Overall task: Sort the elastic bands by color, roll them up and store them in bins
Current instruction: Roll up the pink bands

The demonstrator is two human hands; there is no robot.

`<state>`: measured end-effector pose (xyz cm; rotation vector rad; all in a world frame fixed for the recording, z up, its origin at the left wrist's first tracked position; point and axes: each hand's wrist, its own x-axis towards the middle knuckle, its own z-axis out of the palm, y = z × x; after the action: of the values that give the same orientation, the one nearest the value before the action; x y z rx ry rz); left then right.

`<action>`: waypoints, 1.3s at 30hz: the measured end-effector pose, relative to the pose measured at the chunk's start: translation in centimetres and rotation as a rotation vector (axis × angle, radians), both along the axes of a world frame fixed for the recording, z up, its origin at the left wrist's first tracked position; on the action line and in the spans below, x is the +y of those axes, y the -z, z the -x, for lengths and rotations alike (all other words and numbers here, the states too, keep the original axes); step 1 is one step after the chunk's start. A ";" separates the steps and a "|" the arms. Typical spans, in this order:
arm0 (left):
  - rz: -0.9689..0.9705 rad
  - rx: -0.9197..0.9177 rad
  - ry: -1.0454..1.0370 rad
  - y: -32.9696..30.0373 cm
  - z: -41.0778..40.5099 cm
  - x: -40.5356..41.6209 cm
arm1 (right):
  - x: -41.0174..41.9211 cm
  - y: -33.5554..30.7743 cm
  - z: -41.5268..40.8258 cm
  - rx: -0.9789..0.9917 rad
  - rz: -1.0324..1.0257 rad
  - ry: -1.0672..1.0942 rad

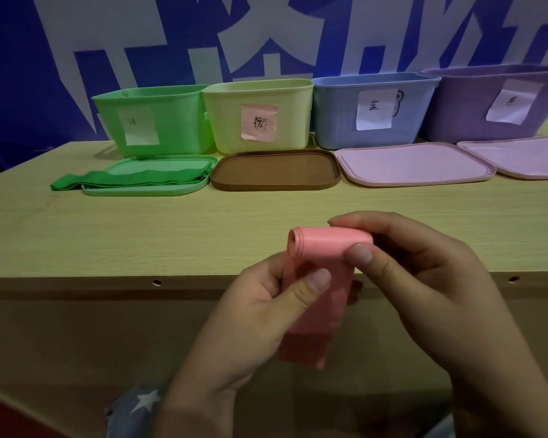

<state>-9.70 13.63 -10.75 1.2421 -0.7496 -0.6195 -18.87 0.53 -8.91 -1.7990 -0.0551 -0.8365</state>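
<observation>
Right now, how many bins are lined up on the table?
4, in a row at the back: green bin far left, yellow bin next, blue bin third, purple bin far right, cut off by the frame edge; more could sit beyond it.

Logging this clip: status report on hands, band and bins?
Left hand and right hand both pinching pink band, top end rolled. Yellow-green bin with pink label open, path clear. Green bands unrolled on green lid.
</observation>
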 end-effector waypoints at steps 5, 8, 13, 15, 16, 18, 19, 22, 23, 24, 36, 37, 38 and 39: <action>0.001 0.001 -0.058 0.1 0.8 -0.9 | 0.4 0.3 -0.5 -0.066 -0.022 0.107; -0.003 -0.019 -0.072 0.0 1.1 -1.0 | 0.6 1.0 -0.7 -0.081 -0.006 0.164; 0.018 -0.050 -0.094 -0.5 1.3 -0.3 | 0.6 1.8 -1.0 -0.087 0.044 0.165; 0.004 -0.091 -0.083 -0.5 1.3 -0.1 | 0.5 1.8 -0.9 -0.100 0.027 0.133; 0.002 -0.097 -0.073 -0.6 1.2 0.0 | 0.5 1.8 -0.9 -0.104 0.015 0.111; 0.013 -0.100 -0.054 -0.7 1.1 0.1 | 0.3 1.7 -0.7 -0.100 0.015 0.070; 0.019 -0.113 -0.060 -0.7 1.2 0.0 | 0.2 1.7 -0.7 -0.094 0.026 0.053; 0.039 -0.120 -0.139 -0.3 1.3 -0.3 | -0.1 1.8 -0.6 -0.080 0.066 0.014; 0.042 -0.094 -0.157 -0.3 1.4 -0.4 | -0.1 1.8 -0.5 -0.074 0.041 -0.013; 0.042 -0.073 -0.163 -0.4 1.5 -0.4 | -0.1 1.7 -0.4 -0.064 -0.002 -0.050; 0.003 -0.221 -0.106 -0.9 1.6 0.6 | -0.3 1.0 0.2 0.140 -0.100 -0.165; 0.004 -0.214 -0.102 -0.9 1.5 0.6 | -0.4 1.0 0.3 0.135 -0.099 -0.170; 0.008 -0.200 -0.092 -0.9 1.5 0.6 | -0.4 1.0 0.4 0.132 -0.103 -0.171; 0.019 -0.180 -0.077 -0.9 1.4 0.6 | -0.5 1.0 0.5 0.128 -0.110 -0.172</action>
<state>-11.15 14.27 -9.88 1.3146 -0.8505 -0.4407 -19.34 0.07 -9.87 -1.7137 -0.0786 -0.5902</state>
